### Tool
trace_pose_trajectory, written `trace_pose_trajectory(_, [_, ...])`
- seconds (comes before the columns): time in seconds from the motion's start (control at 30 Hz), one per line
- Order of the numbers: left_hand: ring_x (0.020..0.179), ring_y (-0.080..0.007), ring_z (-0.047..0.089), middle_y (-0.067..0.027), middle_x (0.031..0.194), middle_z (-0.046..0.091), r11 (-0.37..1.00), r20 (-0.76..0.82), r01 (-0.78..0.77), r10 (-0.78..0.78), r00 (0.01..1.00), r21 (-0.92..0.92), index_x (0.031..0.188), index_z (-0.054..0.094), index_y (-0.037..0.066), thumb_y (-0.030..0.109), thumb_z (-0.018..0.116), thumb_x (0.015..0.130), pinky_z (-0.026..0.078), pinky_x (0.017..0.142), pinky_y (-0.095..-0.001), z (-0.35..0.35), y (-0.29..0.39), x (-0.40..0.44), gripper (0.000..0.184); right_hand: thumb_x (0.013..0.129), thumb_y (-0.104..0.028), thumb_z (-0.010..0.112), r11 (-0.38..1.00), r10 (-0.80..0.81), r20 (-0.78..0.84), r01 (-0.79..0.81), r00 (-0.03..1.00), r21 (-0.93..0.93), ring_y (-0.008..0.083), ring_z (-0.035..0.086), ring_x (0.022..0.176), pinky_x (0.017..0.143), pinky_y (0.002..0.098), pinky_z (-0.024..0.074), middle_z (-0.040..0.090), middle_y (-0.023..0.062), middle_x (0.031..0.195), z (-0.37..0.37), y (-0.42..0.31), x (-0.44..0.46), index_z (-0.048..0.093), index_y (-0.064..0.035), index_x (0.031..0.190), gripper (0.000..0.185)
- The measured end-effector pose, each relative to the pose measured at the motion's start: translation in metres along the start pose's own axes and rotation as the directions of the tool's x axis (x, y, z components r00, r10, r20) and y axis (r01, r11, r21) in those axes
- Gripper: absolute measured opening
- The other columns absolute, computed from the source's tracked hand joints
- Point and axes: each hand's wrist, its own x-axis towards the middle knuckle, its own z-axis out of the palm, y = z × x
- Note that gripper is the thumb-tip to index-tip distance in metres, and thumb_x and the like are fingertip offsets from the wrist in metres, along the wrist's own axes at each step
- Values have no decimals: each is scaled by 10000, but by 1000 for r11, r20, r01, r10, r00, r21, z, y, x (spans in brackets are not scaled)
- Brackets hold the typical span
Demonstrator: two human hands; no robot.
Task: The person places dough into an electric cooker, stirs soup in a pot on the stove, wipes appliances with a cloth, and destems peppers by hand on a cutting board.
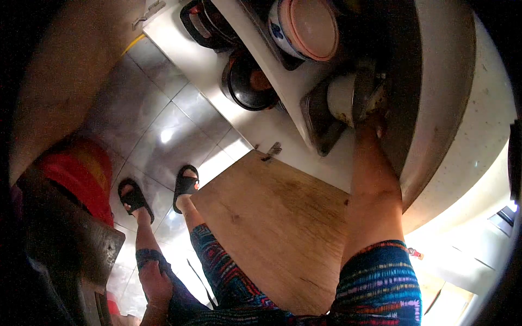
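Observation:
My right hand (374, 124) reaches into the dim cabinet, against a light-coloured pot (341, 99) with a greyish metal part beside it. Shadow hides the fingers, so their grip on the pot cannot be made out. The pot is on a shelf with a dark tray (321, 122) next to it. Low at the left, my left hand (157, 283) rests by my bent leg, its fingers not distinct and no object visible in it.
A lidded bowl (312, 30) and a black pot (251, 81) occupy the cabinet shelves. A wooden door panel (272, 217) stands open between my arm and legs. Black sandals (136, 200) are on the tiled floor (163, 122). Something red (81, 174) is at the left.

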Motion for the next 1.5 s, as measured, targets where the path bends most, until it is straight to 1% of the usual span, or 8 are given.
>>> trace_pose_trajectory(0.33, [988,-373,486,-228,1031,534,916,125,211,-178,976,-341,1084,506,-27,134,537,729,331,896,-475,19,-13,2,391,894,-270,419,991,-5,12,6,1000,-131,306,470,1089,759,430,470,373,102,1310,8,3,0,321,-159,1315,446])
trace_pose_trajectory(0.8, [991,-381,485,-225,1040,540,989,-401,-54,104,910,134,1060,538,-22,167,535,753,328,893,-511,72,-26,-11,360,895,-285,412,914,-21,99,59,995,-401,319,476,1088,726,454,493,351,93,1336,13,10,-6,298,-193,1335,464])
trace_pose_trajectory(1.07, [987,-380,484,-225,1031,539,1000,-223,28,-29,974,-10,1018,544,-28,180,515,782,315,909,-492,25,-2,-6,317,895,-293,409,843,-342,42,326,939,-427,326,480,1087,707,468,507,339,88,1351,-1,5,-33,285,-212,1346,475])
trace_pose_trajectory(1.1, [999,-380,478,-226,1037,537,999,-193,38,-43,980,-31,1021,542,-31,184,510,789,313,913,-486,28,-4,-6,318,895,-263,410,886,91,288,55,953,-461,313,481,1091,742,446,506,380,98,1321,-16,-8,-39,330,-202,1328,445])
trace_pose_trajectory(1.23, [1020,-375,469,-224,1047,536,986,-87,161,-164,983,-50,1028,543,-36,194,512,788,316,923,-466,28,0,2,333,881,-285,444,811,-44,87,86,995,-579,303,493,1078,808,436,478,416,106,1287,-10,-3,-41,381,-185,1300,435])
trace_pose_trajectory(1.33, [1024,-370,469,-230,1050,534,992,-126,111,-118,985,-60,1017,550,-40,193,523,774,323,917,-466,25,0,-1,338,900,-342,431,877,398,291,-268,870,-400,261,383,1194,931,333,373,267,112,1392,-17,-6,-33,273,-99,1351,536])
trace_pose_trajectory(1.4, [1004,-370,482,-236,1043,535,997,-182,68,-74,980,-40,992,558,-43,184,532,756,334,904,-464,46,-15,1,329,885,-266,472,929,-120,-414,-45,902,-367,254,412,1159,923,332,374,374,132,1315,35,28,-12,358,-66,1300,474])
trace_pose_trajectory(1.5, [985,-364,499,-235,1027,546,983,-113,89,-108,988,-162,987,560,-38,177,535,747,343,893,-456,47,-22,11,324,857,-241,503,994,-82,-478,104,875,19,261,419,1151,939,340,356,399,127,1295,7,4,-38,388,-64,1270,464])
